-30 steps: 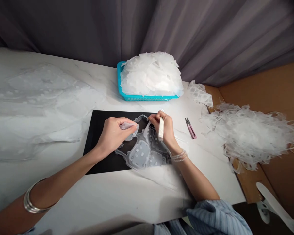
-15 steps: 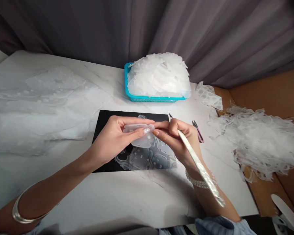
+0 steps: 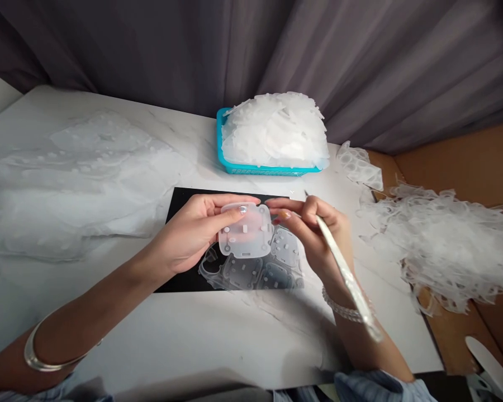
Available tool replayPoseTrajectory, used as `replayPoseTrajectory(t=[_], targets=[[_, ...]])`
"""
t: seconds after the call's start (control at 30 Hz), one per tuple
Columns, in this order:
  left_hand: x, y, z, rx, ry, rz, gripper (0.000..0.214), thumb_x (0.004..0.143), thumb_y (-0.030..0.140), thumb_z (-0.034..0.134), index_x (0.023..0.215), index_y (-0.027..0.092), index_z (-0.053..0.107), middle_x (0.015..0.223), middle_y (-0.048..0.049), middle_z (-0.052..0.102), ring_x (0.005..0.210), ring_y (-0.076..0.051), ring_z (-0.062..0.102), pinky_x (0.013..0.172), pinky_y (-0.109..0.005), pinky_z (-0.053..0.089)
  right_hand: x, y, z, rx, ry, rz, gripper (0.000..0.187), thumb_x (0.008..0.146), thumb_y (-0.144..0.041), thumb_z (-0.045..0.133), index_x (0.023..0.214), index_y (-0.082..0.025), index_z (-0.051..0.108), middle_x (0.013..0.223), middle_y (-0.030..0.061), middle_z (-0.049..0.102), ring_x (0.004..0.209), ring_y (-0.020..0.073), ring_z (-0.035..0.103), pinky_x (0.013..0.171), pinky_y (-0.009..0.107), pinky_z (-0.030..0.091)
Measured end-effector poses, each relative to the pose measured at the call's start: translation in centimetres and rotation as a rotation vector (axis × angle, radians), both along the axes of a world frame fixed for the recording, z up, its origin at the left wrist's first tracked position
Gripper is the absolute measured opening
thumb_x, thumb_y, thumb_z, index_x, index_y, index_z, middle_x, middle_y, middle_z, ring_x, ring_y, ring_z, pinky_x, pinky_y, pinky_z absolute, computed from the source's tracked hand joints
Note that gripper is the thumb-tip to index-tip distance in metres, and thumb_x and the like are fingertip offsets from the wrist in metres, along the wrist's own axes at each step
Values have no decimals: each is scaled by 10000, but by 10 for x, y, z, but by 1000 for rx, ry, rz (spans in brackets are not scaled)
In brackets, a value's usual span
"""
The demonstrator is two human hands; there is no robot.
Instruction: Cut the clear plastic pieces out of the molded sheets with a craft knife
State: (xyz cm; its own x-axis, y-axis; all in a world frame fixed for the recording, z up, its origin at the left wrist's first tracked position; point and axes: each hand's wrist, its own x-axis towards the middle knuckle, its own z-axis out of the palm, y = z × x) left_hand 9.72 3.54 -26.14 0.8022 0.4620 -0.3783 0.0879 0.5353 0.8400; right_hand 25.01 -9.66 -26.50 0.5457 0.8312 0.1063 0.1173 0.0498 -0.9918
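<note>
Milky-white piece (image 3: 251, 243), pinched in the left hand (image 3: 188, 234)!
Just right of it, the right hand (image 3: 314, 245) curls round a pearly-handled tool (image 3: 347, 279), fingertips near the piece; beneath both hands, a translucent sheet (image 3: 241, 273) overlies a black mat (image 3: 184, 279).

No text, label, brand, number or sign can be read anywhere on the white bench (image 3: 218, 335). A small oblong mark (image 3: 246, 254) at the near edge of a translucent panel (image 3: 254, 241) is too small to tell as lettering.
</note>
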Motion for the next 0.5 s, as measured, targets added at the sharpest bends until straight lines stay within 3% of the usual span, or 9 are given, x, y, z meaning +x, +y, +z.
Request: replayPoseTrajectory(t=[0.13, 0.37, 0.43, 0.5], targets=[[1, 3, 3, -18, -16, 40, 222, 879, 241, 684, 1075, 172, 762, 991, -77, 777, 938, -204, 715, 807, -311, 612, 7, -9, 9, 64, -298, 32, 368, 892, -139, 598, 639, -229, 346, 1108, 32, 751, 970, 215, 701, 835, 406, 576], [0, 4, 4, -82, -93, 85, 206, 904, 238, 631, 1023, 141, 768, 988, -105, 766, 940, -229, 712, 822, -355, 605, 5, -12, 12, 150, -719, 422, 329, 800, -23, 641, 715, -235, 404, 1312, 47, 669, 1286, 273, 565, 1041, 500, 488], [1, 5, 3, -101, -92, 92, 230, 904, 248, 622, 1044, 126, 757, 996, -125, 758, 944, -246, 712, 812, -358, 601, -1, -10, 5, 163, -788, 448, 304, 810, -19, 641, 723, -226, 436, 1305, 53, 673, 1282, 269, 572, 1062, 491, 475], [2, 7, 2, -132, -73, 91, 263, 911, 276, 605, 1074, 118, 739, 1064, -148, 739, 1016, -279, 692, 813, -381, 603, -4, -7, -4, 142, -687, 375, 296, 854, -32, 596, 690, -216, 433, 1214, 45, 716, 1197, 250, 635, 1019, 454, 511]])
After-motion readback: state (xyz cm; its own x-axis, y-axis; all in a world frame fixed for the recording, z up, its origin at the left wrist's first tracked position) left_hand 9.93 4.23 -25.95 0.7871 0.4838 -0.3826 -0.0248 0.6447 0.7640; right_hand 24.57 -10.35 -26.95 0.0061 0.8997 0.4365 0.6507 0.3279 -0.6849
